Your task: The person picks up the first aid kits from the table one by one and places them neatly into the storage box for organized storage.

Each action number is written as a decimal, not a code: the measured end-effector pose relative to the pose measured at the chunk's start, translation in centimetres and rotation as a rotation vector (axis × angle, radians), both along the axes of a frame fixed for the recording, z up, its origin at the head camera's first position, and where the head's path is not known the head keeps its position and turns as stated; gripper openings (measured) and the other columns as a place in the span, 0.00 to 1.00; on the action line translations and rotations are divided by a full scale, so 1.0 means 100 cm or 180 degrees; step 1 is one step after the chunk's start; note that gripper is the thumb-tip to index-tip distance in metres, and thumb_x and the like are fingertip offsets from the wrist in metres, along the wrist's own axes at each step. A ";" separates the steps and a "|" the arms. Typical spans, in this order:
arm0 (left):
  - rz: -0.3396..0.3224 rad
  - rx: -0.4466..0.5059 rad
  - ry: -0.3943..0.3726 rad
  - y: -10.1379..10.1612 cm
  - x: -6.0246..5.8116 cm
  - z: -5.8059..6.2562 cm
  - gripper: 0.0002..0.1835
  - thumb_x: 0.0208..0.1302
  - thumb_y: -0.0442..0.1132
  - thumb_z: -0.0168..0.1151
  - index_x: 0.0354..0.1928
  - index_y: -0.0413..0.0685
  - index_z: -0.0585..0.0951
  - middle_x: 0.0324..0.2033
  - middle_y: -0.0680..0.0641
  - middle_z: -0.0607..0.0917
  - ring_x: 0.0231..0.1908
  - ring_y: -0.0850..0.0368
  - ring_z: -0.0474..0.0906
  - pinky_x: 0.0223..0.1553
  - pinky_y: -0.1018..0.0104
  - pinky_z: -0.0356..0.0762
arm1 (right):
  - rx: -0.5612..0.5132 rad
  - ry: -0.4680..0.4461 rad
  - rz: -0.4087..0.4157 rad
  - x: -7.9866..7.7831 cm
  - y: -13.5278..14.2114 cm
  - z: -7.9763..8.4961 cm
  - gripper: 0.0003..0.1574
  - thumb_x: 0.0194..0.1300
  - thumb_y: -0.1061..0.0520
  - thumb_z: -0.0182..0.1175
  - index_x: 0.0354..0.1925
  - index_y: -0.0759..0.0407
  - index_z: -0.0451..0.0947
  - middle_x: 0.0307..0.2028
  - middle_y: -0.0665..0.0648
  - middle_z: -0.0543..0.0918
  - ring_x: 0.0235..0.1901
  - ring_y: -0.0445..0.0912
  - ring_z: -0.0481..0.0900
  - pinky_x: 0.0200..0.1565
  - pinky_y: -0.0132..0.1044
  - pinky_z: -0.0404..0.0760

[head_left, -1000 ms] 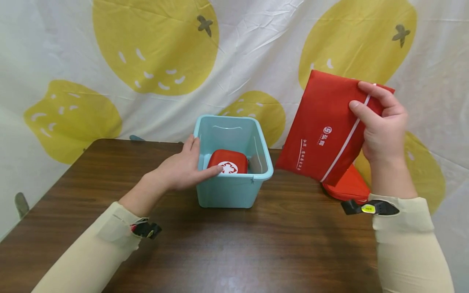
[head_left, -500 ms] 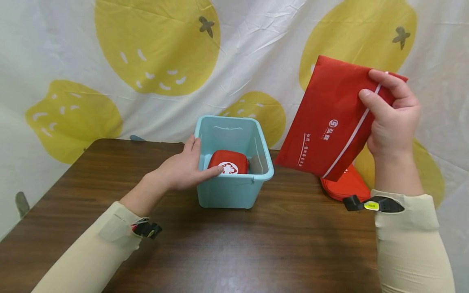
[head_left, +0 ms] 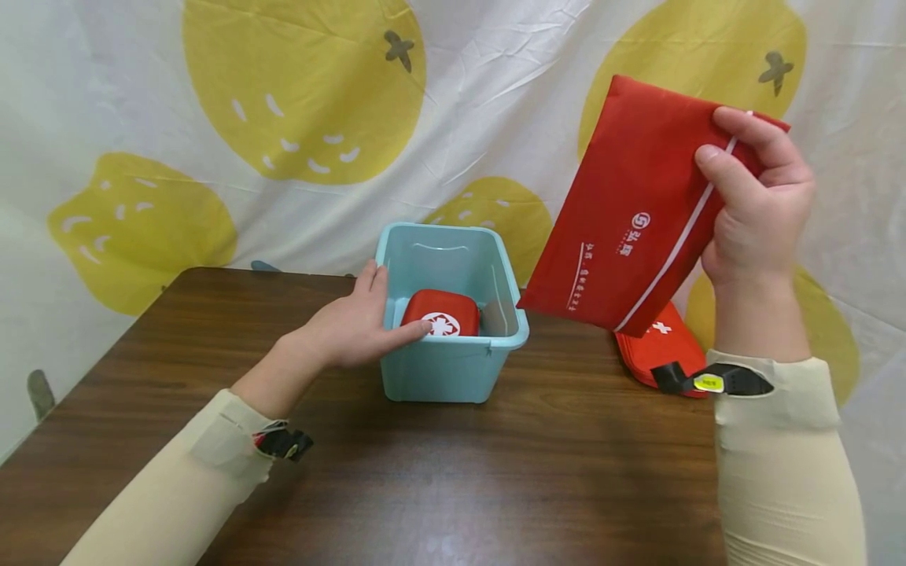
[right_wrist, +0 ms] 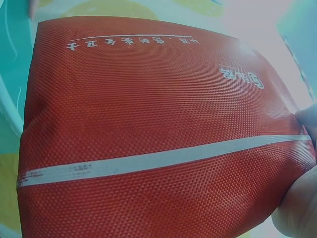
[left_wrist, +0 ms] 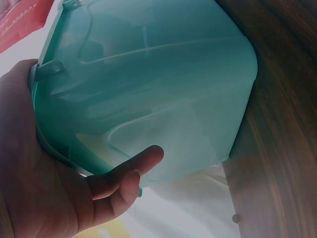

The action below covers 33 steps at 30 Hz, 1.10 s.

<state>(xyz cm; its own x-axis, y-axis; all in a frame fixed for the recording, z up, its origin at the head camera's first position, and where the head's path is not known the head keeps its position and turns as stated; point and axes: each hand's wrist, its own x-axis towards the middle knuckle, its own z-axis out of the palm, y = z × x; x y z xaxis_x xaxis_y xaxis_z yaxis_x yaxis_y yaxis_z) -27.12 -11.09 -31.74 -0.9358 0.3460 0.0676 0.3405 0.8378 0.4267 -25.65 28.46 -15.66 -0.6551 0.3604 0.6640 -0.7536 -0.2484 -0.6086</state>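
Observation:
My right hand (head_left: 760, 200) pinches a flat red pouch (head_left: 630, 196) by its upper right edge, thumb on the front face. The pouch is held tilted in the air, with a white stripe and white printing; its lower left corner overlaps the bin's right rim in the head view. It fills most of the right wrist view. My left hand (head_left: 347, 322) rests against the left front corner of a light blue plastic bin (head_left: 439, 373), thumb lying across the front rim, fingers extended along the outside wall (left_wrist: 168, 99). Inside the bin sits a red case (head_left: 442, 306) with a white emblem.
Behind the held pouch, a second red case (head_left: 668, 354) with a white cross lies on the dark wood table (head_left: 453, 479), partly hidden by the pouch and wrist strap. A white curtain (head_left: 495, 102) with yellow lemons hangs along the table's back.
My right hand has raised the pouch, first up and to the right, then further up and slightly left, uncovering more of the red case behind. The left hand and bin have stayed put.

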 end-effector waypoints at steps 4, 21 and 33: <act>0.0001 0.0019 -0.0007 0.000 0.000 0.000 0.69 0.68 0.82 0.54 0.89 0.38 0.40 0.88 0.40 0.45 0.61 0.33 0.84 0.67 0.41 0.81 | -0.0054 0.0040 0.0050 -0.005 -0.008 0.004 0.30 0.56 0.67 0.81 0.57 0.75 0.86 0.51 0.65 0.86 0.48 0.54 0.85 0.46 0.41 0.87; -0.0012 0.0014 -0.0046 0.001 -0.001 -0.001 0.69 0.68 0.82 0.53 0.89 0.39 0.39 0.88 0.40 0.43 0.62 0.35 0.83 0.65 0.41 0.83 | 0.0204 -0.0085 0.0195 -0.022 -0.052 0.029 0.20 0.64 0.63 0.76 0.54 0.65 0.91 0.51 0.61 0.87 0.51 0.52 0.83 0.50 0.42 0.85; -0.0027 -0.0004 -0.0108 0.002 0.000 0.002 0.69 0.68 0.81 0.54 0.89 0.39 0.38 0.89 0.40 0.41 0.65 0.36 0.82 0.67 0.41 0.82 | 0.0253 -0.0200 0.0309 -0.050 -0.084 0.036 0.13 0.69 0.64 0.70 0.50 0.59 0.93 0.50 0.57 0.87 0.50 0.49 0.82 0.49 0.40 0.82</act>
<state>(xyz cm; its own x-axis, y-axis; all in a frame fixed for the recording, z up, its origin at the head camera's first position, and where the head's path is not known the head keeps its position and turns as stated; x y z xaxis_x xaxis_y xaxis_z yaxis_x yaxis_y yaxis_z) -27.12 -10.94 -31.54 -0.9346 0.3539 0.0353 0.3329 0.8356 0.4370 -30.68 20.01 -12.04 -0.7256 0.2412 0.6445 -0.6881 -0.2674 -0.6746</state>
